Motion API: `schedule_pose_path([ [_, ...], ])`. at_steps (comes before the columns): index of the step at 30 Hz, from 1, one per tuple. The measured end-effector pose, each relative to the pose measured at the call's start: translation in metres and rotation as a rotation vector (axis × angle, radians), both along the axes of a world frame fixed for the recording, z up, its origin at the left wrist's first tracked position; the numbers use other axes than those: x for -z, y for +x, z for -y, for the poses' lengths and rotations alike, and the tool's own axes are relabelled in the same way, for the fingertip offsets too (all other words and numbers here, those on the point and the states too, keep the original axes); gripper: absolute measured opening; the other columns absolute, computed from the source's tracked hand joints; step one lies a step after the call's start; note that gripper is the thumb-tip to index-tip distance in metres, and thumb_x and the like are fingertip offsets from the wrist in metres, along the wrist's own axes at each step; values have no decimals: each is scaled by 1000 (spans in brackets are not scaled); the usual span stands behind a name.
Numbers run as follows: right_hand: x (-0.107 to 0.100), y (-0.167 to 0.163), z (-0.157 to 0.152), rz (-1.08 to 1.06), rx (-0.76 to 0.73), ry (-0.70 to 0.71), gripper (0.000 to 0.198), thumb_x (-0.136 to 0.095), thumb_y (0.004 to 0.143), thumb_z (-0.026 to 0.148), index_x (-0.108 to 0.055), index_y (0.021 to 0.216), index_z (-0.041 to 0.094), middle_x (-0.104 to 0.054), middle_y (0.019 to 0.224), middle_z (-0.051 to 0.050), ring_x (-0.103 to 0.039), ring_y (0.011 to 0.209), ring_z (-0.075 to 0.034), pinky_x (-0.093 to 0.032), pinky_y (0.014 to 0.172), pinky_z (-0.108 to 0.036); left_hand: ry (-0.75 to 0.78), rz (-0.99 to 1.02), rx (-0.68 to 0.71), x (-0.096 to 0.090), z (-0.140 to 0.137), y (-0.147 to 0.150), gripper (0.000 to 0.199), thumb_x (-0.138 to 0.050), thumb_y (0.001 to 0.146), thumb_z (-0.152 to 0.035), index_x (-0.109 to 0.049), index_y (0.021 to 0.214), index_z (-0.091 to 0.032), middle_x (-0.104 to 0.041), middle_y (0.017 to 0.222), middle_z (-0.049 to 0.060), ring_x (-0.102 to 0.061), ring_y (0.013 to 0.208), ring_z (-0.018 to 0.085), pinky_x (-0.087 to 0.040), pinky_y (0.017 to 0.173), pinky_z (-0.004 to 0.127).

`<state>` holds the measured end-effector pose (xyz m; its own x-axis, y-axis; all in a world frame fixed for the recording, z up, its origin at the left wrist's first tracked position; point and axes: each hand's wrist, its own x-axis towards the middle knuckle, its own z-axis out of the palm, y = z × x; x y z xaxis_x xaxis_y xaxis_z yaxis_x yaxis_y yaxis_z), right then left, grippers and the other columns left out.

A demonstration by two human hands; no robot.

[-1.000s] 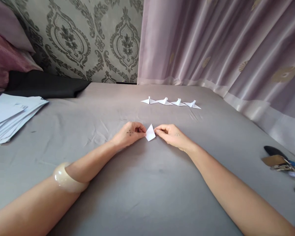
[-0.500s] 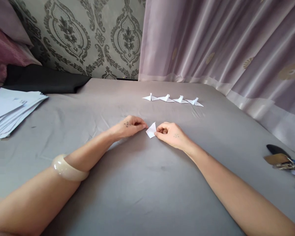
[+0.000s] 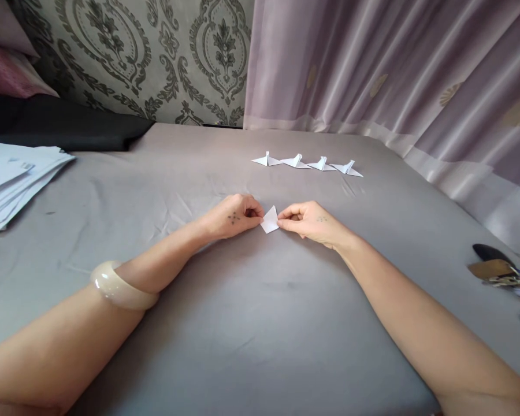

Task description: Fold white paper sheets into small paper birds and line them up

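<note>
A small folded white paper (image 3: 270, 221), roughly kite-shaped with a point at the top, is held just above or on the grey bed sheet (image 3: 277, 323); I cannot tell which. My left hand (image 3: 238, 216) pinches its left corner between thumb and fingers. On the opposite side, my right hand (image 3: 314, 222) grips the right edge with thumb and forefinger. Beyond the hands stands a row of several folded paper birds (image 3: 297, 161), their wings spread and tips close together. A pale bangle (image 3: 123, 289) circles the left forearm.
At the left lies a stack of white papers (image 3: 21, 179), with a folded black cloth (image 3: 69, 121) behind it. Keys with a brown tag (image 3: 491, 269) rest near the right edge. A patterned wall (image 3: 169, 63) and a mauve curtain (image 3: 329, 63) border the far side.
My left hand has come in to the right and now pinches the paper's left corner, where before it was slightly apart. My right hand keeps its hold. The view has tilted down slightly.
</note>
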<state>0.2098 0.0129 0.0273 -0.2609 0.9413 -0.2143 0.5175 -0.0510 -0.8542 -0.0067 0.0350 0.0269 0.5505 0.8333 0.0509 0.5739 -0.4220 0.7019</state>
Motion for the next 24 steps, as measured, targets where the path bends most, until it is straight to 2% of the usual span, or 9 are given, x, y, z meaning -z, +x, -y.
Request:
schedule_pose_path([
  [4,1,-4,3,56,7,61,17,-67,70,32,-71,80,18,-59,67,1,-50,58,-11,-37,51,-23,37,-5,59,-1,-2,-2,17,-54,79,-27,-68,77,-18,-62,84,3,-55,69,14,-41,65,25],
  [10,5,-9,14,178,-7,236,14,-58,78,29,-68,74,20,-60,86,-2,-49,60,-10,-39,58,-26,125,-38,186,1,-5,-6,19,-50,85,-25,-67,83,-17,-62,89,4,-57,73,14,-40,68,25],
  [20,5,-13,27,421,-117,465,21,-45,90,19,-66,85,20,-57,88,-2,-50,64,-11,-37,64,-26,304,-81,301,4,-6,-9,22,-47,91,-21,-69,88,-18,-65,95,7,-60,87,19,-42,75,26],
  [24,7,-13,32,522,-159,572,25,-41,94,20,-66,93,20,-58,93,-4,-51,66,-12,-35,62,-27,421,-209,338,0,-2,-11,28,-41,93,-18,-70,94,-19,-66,98,7,-60,91,19,-43,75,27],
])
